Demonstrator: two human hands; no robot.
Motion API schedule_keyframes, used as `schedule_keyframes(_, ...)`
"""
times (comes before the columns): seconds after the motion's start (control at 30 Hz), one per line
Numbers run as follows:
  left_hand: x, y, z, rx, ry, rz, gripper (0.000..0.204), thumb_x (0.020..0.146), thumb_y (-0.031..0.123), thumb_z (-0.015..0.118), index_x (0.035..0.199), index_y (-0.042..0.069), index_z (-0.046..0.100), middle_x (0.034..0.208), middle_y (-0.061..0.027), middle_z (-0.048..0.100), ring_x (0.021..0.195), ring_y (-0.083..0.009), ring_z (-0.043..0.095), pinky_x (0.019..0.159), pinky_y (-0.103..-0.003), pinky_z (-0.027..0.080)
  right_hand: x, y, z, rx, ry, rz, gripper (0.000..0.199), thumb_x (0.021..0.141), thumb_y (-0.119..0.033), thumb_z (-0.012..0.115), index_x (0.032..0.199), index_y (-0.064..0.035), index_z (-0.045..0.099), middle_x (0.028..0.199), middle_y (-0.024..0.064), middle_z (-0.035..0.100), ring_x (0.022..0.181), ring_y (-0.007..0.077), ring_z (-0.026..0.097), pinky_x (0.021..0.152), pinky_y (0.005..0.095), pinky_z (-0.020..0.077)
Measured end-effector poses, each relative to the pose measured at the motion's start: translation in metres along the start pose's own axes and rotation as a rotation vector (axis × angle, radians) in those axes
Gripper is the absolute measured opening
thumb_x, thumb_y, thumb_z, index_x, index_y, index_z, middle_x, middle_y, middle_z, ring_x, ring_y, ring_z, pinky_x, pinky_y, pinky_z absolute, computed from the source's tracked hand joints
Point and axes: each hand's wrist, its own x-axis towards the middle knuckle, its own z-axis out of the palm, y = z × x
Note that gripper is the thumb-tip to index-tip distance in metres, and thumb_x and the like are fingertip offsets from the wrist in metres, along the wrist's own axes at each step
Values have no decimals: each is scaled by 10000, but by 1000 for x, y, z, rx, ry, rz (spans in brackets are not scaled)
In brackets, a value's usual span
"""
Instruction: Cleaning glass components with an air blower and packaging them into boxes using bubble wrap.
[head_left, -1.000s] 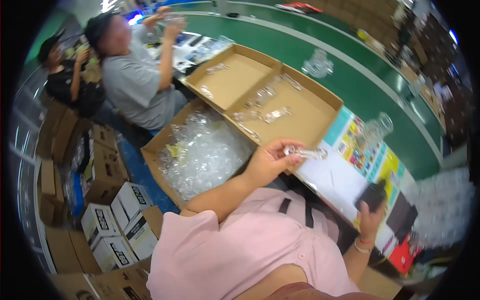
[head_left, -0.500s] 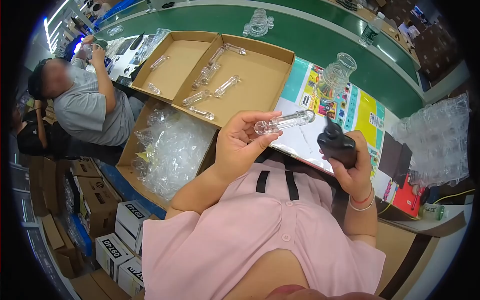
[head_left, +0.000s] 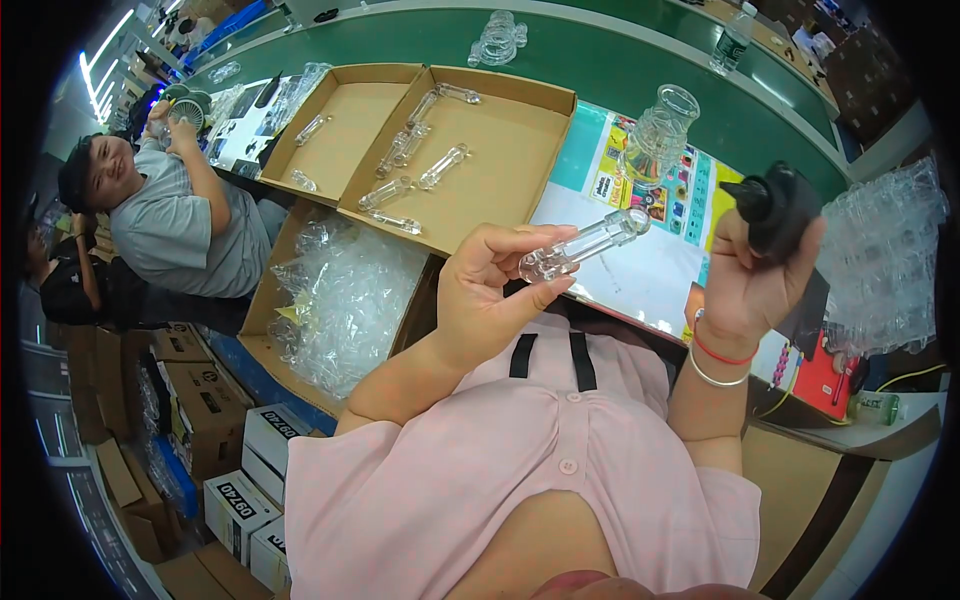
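Head view: I look down on both my hands, raised above the near edge of the green worktop (head_left: pixel 600 62).
Left hand: my left hand (head_left: pixel 492 285) pinches one end of a clear glass piece (head_left: pixel 592 243) between thumb and fingers, much as half a second ago.
Glass piece: it sits in the air over the white sheet (head_left: pixel 612 283), its free end pointing up and to the right, a bit steeper than before.
Right hand: my right hand (head_left: pixel 755 285) is curled around a black bottle (head_left: pixel 778 212); it is higher and further right than in the last frame, palm now showing.
Black bottle: its nozzle points left, well apart from the glass piece, where earlier it was close to the piece's free end.
Glass vessel: the wide clear vessel (head_left: pixel 657 140) stands on the printed sheet (head_left: pixel 702 205), as before.
Cardboard tray: other small glass pieces (head_left: pixel 443 167) lie in both compartments of the tray (head_left: pixel 500 150), unchanged.
Open box: crumpled clear plastic (head_left: pixel 350 300) fills it, left of my arm.
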Motion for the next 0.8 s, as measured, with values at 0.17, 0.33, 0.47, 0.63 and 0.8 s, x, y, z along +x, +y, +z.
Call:
schedule_keyframes(0.17,-2,1,2,95,3,62,355,727,-126,630,1020,-4,472,1136,-227,540,1003,-209,579,819,-279,499,-6,31,32,-354,398,-188,344,880,-337,518,1043,-34,516,898,90,553,705,151,547,618,256,494)
schedule_keyframes(0.33,-5,0,0,88,7,106,364,719,-135,626,1021,-7,470,1143,-238,529,1049,-233,555,839,-289,493,-25,24,34,-854,107,-139,451,841,-384,523,987,41,488,901,135,516,743,170,538,624,260,482)
schedule_keyframes(0.47,-6,0,-1,96,7,115,367,716,-144,621,1020,-9,466,1146,-238,520,1075,-252,539,853,-306,489,-31,23,48,-1041,60,-162,498,805,-410,581,994,45,506,940,122,528,756,154,539,627,244,456)
schedule_keyframes(0.63,-8,1,-1,105,-4,138,374,710,-148,625,1021,-6,472,1146,-232,518,1092,-265,528,873,-321,480,-34,24,48,-1165,11,-225,512,783,-425,631,1012,21,527,976,114,537,814,152,534,695,250,439)
schedule_keyframes(0.8,-9,2,-1,108,1,138,381,701,-153,631,1016,-1,480,1146,-229,519,1101,-273,523,889,-333,471,-41,21,48,-1235,-70,-203,487,794,-416,620,1003,16,534,953,120,545,827,174,531,732,276,430)
